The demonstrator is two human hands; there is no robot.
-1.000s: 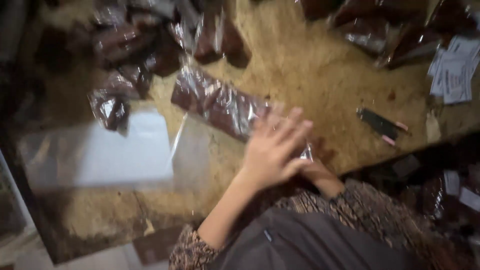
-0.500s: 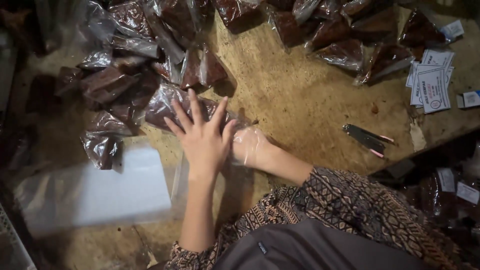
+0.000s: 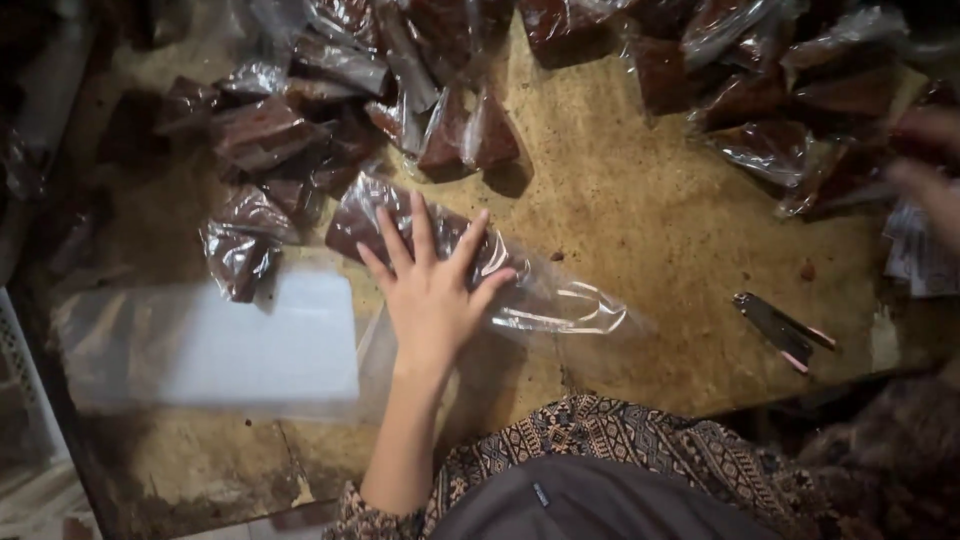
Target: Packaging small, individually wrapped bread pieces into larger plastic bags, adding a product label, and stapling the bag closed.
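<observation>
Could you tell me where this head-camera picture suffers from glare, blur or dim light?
Head view: glare streaks the clear bag under the left hand; a blurred hand smears the right edge, whose it is unclear; the upper-left packets sit in dim shadow; the table centre is sharpest.

The right hand [image 3: 925,165] at three o'clock is only a motion blur cut by the frame's edge; whether it holds anything cannot be told. The left hand [image 3: 432,290] covers the middle of the clear plastic bag [image 3: 540,295], hiding that part of its dark contents. At twelve o'clock the filled bags [image 3: 340,60] run off the top edge. The small dark tool [image 3: 778,328] at four o'clock is too small to identify. The desk [image 3: 640,200] fades into shadow at nine o'clock.
</observation>
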